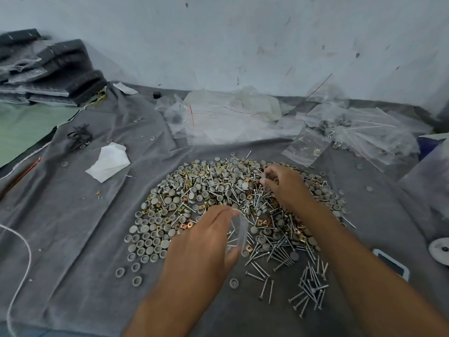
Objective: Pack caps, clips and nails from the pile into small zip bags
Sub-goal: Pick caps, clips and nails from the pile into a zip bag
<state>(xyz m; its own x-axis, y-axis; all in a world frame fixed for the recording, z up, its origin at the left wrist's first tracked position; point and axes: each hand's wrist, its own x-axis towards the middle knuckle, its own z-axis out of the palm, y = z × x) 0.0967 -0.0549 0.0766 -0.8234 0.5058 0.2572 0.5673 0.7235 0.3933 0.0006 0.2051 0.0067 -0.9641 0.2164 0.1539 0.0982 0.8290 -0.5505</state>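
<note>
Clear bag [239, 229] in left hand [206, 242], right hand [283, 183] reaching

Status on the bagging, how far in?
Done: filled bags stacked back right. In hand: left hand holds a small zip bag; right hand picks in the pile. Left: most of that pile, plus loose nails.

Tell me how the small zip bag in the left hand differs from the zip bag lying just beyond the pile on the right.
The small zip bag is pinched in the left hand and held above the pile; the far zip bag lies flat on the grey cloth, untouched. The held bag looks curled and narrow; the far one is spread out as a rectangle. Both are clear plastic.
</note>
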